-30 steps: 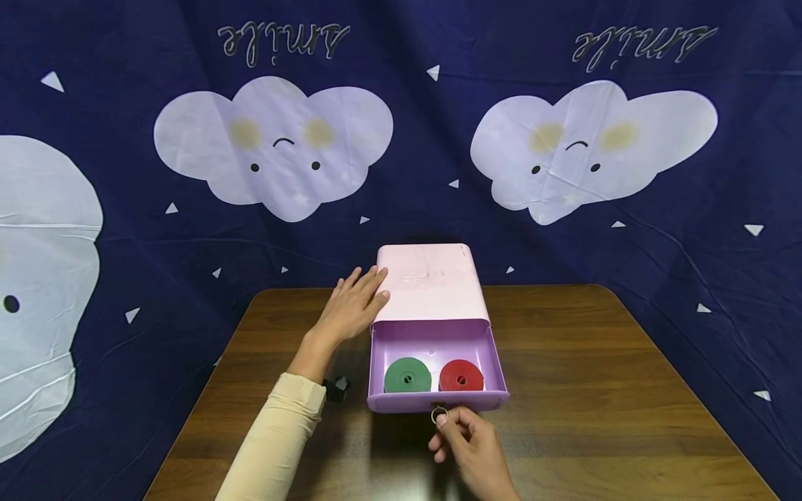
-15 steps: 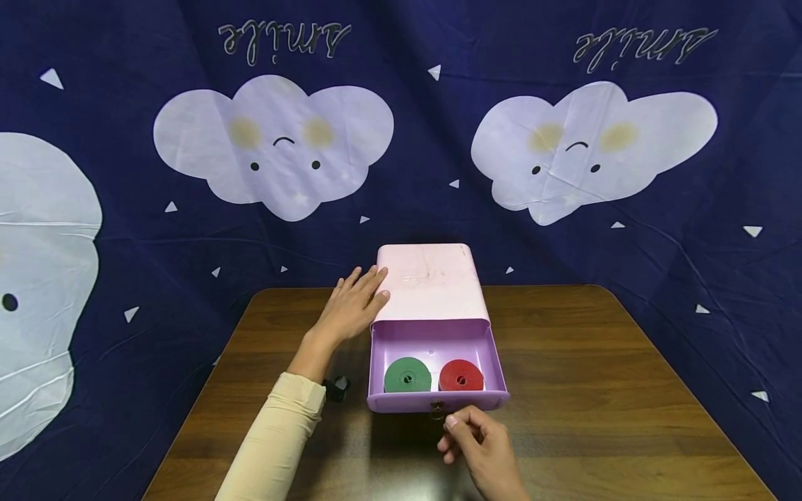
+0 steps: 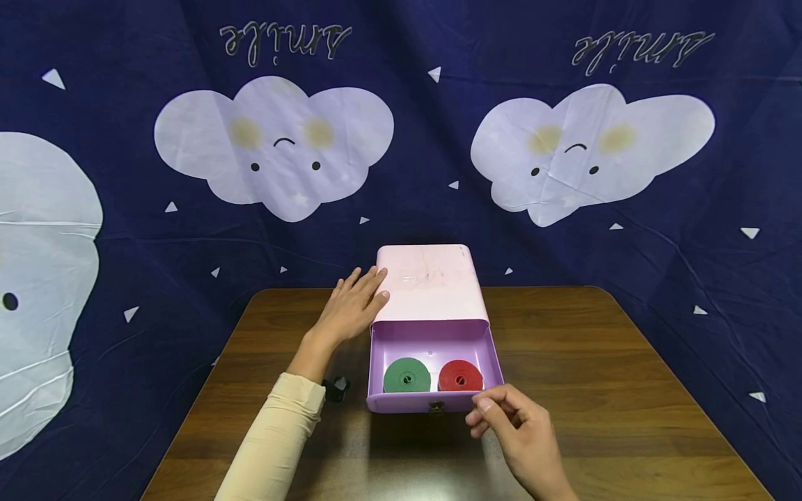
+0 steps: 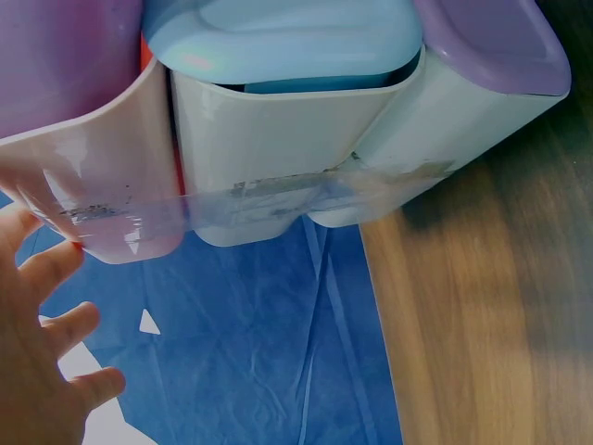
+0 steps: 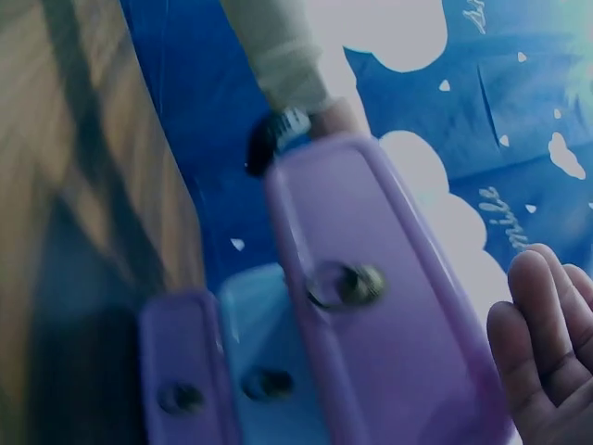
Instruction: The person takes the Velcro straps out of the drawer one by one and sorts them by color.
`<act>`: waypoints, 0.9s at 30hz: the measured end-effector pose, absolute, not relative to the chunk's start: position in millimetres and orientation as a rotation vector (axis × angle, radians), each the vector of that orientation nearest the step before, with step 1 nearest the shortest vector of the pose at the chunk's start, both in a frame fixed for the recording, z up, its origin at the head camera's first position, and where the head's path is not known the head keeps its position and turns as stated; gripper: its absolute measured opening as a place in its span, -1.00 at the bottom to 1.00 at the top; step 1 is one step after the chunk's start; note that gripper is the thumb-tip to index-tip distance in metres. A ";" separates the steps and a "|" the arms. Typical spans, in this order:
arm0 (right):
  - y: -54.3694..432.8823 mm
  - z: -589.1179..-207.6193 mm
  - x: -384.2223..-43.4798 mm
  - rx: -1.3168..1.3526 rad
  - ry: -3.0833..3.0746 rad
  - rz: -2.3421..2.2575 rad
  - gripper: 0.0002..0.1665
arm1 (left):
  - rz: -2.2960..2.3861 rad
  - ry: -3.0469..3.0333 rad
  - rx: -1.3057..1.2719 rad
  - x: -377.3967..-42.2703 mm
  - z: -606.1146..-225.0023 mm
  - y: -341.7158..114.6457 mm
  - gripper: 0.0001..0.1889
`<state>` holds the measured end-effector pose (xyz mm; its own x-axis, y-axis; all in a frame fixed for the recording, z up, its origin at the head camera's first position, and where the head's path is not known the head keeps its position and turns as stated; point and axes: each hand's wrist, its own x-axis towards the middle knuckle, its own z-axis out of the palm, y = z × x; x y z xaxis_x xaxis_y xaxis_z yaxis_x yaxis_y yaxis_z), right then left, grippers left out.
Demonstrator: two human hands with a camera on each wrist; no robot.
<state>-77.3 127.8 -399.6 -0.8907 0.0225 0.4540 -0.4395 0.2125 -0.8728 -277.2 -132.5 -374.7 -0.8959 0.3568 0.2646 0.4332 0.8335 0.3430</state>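
A pink drawer box stands on the table with its top purple drawer pulled out toward me. Inside the drawer lie a green roll and a red roll, side by side. My left hand rests against the box's left side with its fingers spread. At the drawer's front right corner is my right hand, its fingers loosely bent and holding nothing. The ring pull hangs from the drawer front, apart from the right fingers.
Below the top drawer are a blue drawer and another purple drawer, both closed. Clear tape binds the stacked boxes. The wooden table ends at a dark blue cloth with clouds. A black strap sits on my left wrist.
My right hand let go of the ring pull and moved right and up to the drawer's front right corner. The ring dropped against the drawer front. The left hand stayed still.
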 end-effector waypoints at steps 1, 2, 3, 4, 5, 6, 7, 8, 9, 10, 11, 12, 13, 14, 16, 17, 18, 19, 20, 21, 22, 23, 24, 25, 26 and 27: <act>131.4 -397.1 -79.5 0.417 -2.117 1.695 -0.90 | -0.595 -2.823 -0.614 -277.3 -374.8 -132.6 -0.42; 135.2 -394.6 -82.0 0.445 -2.115 1.671 -0.89 | -0.595 -2.822 -0.614 -277.5 -374.9 -132.8 -0.43; 138.9 -392.2 -84.6 0.468 -2.118 1.650 -0.88 | -0.594 -2.822 -0.614 -277.5 -374.9 -132.8 -0.42; 142.4 -389.8 -87.2 0.487 -2.123 1.634 -0.87 | -0.591 -2.823 -0.613 -277.5 -374.9 -132.9 -0.42; 145.8 -387.5 -90.0 0.500 -2.130 1.625 -0.85 | -0.591 -2.823 -0.614 -277.5 -374.8 -133.0 -0.42; 149.0 -385.3 -92.8 0.519 -2.137 1.619 -0.84 | -0.591 -2.824 -0.615 -277.3 -374.6 -133.0 -0.42; 152.2 -383.2 -95.7 0.536 -2.145 1.611 -0.81 | -0.591 -2.823 -0.616 -277.2 -374.5 -133.1 -0.42; 155.1 -381.2 -98.7 0.552 -2.156 1.592 -0.79 | -0.590 -2.824 -0.616 -277.1 -374.4 -133.2 -0.42; 157.7 -379.5 -101.7 0.570 -2.162 1.576 -0.77 | -0.590 -2.826 -0.616 -276.9 -374.3 -133.2 -0.42; 159.9 -378.0 -104.8 0.588 -2.166 1.560 -0.74 | -0.590 -2.827 -0.615 -276.7 -374.1 -133.3 -0.42; 162.0 -376.7 -108.0 0.610 -2.169 1.535 -0.72 | -0.592 -2.827 -0.614 -276.5 -374.0 -133.4 -0.42; 164.0 -375.4 -111.3 0.633 -2.172 1.502 -0.70 | -0.590 -2.828 -0.614 -276.5 -374.1 -133.4 -0.42; 165.7 -374.3 -114.8 0.654 -2.175 1.470 -0.68 | -0.592 -2.828 -0.614 -276.3 -373.9 -133.5 -0.42; 167.2 -373.2 -118.1 0.676 -2.180 1.434 -0.66 | -0.591 -2.830 -0.612 -276.3 -374.0 -133.4 -0.42; 169.9 -371.2 -124.6 0.723 -2.185 1.380 -0.62 | -0.591 -2.826 -0.614 -276.0 -373.9 -133.6 -0.42; 171.1 -370.4 -127.8 0.748 -2.190 1.344 -0.60 | -0.592 -2.824 -0.615 -275.8 -373.9 -133.6 -0.42; 172.2 -369.7 -130.8 0.765 -2.200 1.306 -0.57 | -0.595 -2.821 -0.616 -275.8 -373.8 -133.5 -0.42; 173.0 -369.3 -133.8 0.781 -2.213 1.271 -0.54 | -0.602 -2.819 -0.617 -275.5 -373.5 -133.5 -0.42; 173.7 -368.9 -136.6 0.803 -2.223 1.240 -0.52 | -0.603 -2.817 -0.618 -275.5 -373.6 -133.4 -0.42; 174.3 -368.6 -139.4 0.831 -2.229 1.214 -0.49 | -0.607 -2.817 -0.618 -275.6 -373.6 -133.4 -0.42; 174.6 -368.5 -142.0 0.849 -2.245 1.183 -0.47 | -0.610 -2.819 -0.617 -275.7 -373.5 -133.3 -0.42; 174.7 -368.3 -144.4 0.867 -2.263 1.153 -0.45 | -0.610 -2.819 -0.618 -275.8 -373.7 -133.1 -0.42; 174.8 -368.2 -146.8 0.885 -2.282 1.126 -0.43 | -0.611 -2.820 -0.619 -275.9 -373.8 -133.0 -0.42; 174.8 -367.8 -148.8 0.903 -2.304 1.104 -0.42 | -0.610 -2.822 -0.618 -276.0 -373.8 -133.0 -0.42; 174.7 -367.2 -150.7 0.924 -2.324 1.081 -0.41 | -0.609 -2.823 -0.617 -276.1 -373.8 -133.0 -0.42; 174.6 -366.9 -152.7 0.942 -2.345 1.061 -0.40 | -0.609 -2.824 -0.616 -276.2 -373.7 -133.0 -0.42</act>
